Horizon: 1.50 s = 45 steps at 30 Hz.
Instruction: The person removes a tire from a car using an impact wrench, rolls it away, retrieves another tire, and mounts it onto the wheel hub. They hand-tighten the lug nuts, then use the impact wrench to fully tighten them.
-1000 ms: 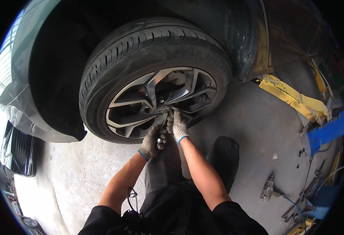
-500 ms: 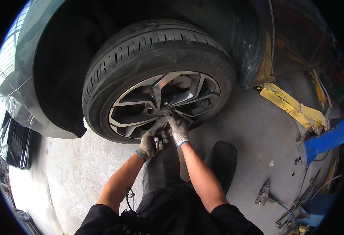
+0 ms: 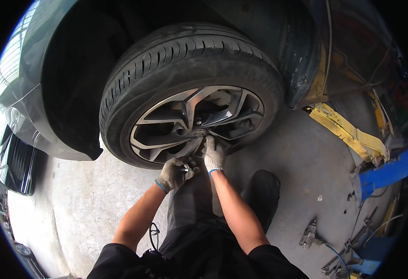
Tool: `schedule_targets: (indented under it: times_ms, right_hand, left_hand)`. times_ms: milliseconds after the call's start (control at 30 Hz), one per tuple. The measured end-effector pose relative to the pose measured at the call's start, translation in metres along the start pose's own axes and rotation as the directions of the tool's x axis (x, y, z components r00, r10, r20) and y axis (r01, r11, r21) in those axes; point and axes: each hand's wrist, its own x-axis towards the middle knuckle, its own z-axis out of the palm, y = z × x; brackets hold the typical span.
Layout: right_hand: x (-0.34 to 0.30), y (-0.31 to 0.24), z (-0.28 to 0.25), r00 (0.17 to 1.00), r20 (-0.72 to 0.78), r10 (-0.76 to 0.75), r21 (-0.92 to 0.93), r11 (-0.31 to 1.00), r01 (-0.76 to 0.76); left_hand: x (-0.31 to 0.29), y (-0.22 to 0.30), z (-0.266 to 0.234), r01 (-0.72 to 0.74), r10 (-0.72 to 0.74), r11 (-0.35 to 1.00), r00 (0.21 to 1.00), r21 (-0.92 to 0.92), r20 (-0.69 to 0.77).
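Drawn slightly away from the right hand (image 3: 214,155) since the earlier frame, the gloved left hand (image 3: 170,174) clasps a silver bolt (image 3: 185,169), now tipped sideways, near the wheel's (image 3: 193,103) lower edge. The right hand's fingertips reach just below the centre cap (image 3: 199,133); whether they grip anything, I cannot tell.

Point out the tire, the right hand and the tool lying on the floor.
Tire (image 3: 190,72): head view, on the upper sidewall.
Right hand (image 3: 214,154): head view, on the back of the hand.
Tool (image 3: 309,234): head view, on the middle of its body.
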Motion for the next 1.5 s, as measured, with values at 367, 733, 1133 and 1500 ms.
schedule_targets:
  times_ms: [367, 733, 1133, 1500]
  right_hand:
    - [-0.015, -0.046, 0.004, 0.86, 0.256, 0.441, 0.336, 0.794, -0.507]
    - [-0.016, -0.046, 0.004, 0.833, 0.366, 0.414, 0.5, 0.668, -0.552]
    - [-0.105, -0.03, -0.026, 0.923, 0.378, 0.069, -0.033, 0.998, -0.061]
    - [-0.107, -0.054, -0.02, 0.911, 0.38, -0.162, -0.577, 0.728, 0.37]
  left_hand:
    - [-0.018, -0.004, -0.024, -0.122, 0.146, 0.967, 0.985, 0.225, -0.093]
    - [-0.023, -0.001, -0.018, -0.049, 0.094, 0.961, 0.983, 0.271, -0.157]
    - [0.008, -0.006, -0.007, -0.2, 0.302, 0.907, 0.923, 0.37, -0.24]
    - [0.005, 0.001, 0.0, -0.283, 0.406, 0.787, 0.907, 0.549, -0.115]
